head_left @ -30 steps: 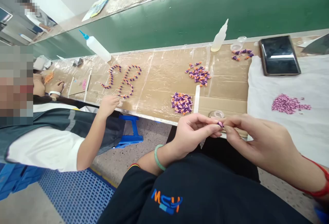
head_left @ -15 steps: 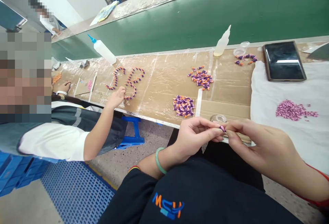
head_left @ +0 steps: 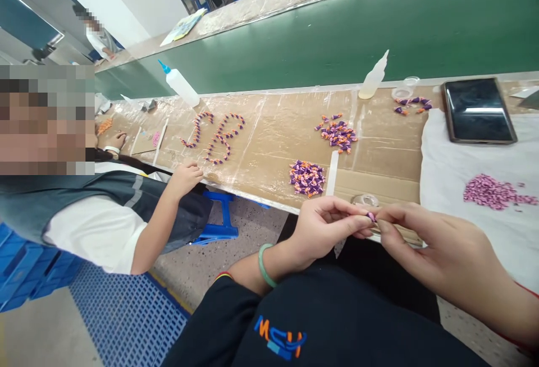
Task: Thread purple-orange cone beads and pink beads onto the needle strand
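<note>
Between thumb and fingers, my left hand (head_left: 326, 225) pinches a tiny purple and pink piece (head_left: 371, 217). My right hand (head_left: 425, 238) meets it there, thumb and forefinger closed at the piece's right end; whether they grip the piece itself or a bit hidden by the fingertips is unclear. Beyond my left hand lies a pile of purple and pink pieces (head_left: 306, 178). A second pile, of purple pieces with orange (head_left: 339, 134), sits farther back. Small pink pieces (head_left: 488, 192) are heaped on a white cloth (head_left: 438, 159) to the right.
Two glue-type bottles, one blue-tipped (head_left: 182, 86) and one clear (head_left: 374, 78), stand along the green wall (head_left: 295, 36). A dark tablet (head_left: 478, 110) rests on the cloth's far edge. At left a co-worker's hand (head_left: 185, 179) is near curved rows of purple-orange pieces (head_left: 219, 151).
The whole view has shifted slightly, so things sit lower and farther right. The co-worker's hand has drawn back from the curved rows. My hands keep the same pinch.
</note>
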Motion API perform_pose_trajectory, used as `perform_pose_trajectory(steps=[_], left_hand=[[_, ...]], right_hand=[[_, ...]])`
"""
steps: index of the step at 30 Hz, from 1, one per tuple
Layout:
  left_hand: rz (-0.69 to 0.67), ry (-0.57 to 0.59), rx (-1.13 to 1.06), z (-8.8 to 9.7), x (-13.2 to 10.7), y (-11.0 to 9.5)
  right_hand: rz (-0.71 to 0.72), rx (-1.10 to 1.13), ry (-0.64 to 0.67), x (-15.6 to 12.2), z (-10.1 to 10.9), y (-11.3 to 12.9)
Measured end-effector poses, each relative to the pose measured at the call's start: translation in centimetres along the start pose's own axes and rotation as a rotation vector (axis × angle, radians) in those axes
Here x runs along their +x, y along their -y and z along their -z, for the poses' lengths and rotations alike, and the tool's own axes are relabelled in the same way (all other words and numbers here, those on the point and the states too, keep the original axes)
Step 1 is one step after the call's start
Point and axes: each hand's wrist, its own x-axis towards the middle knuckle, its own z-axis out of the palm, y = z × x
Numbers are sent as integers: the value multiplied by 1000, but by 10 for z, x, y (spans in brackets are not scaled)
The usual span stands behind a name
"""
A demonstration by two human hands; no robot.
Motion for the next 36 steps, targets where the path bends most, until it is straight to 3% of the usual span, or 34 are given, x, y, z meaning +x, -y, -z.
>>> perform_pose_trajectory(steps=[12,25,30,36], left_hand=[[-29,19,0,3,-1,1],[-33,5,66,6,-1,-1],[-155,-39,141,10,-2,-9],[-242,15,204,10,2,-14]], right_hand=[[66,-70,3,6,0,3],[5,-48,16,-3,-8,-2],[-123,245,52,9,-4,5],[-198,414,7,14,0,3]])
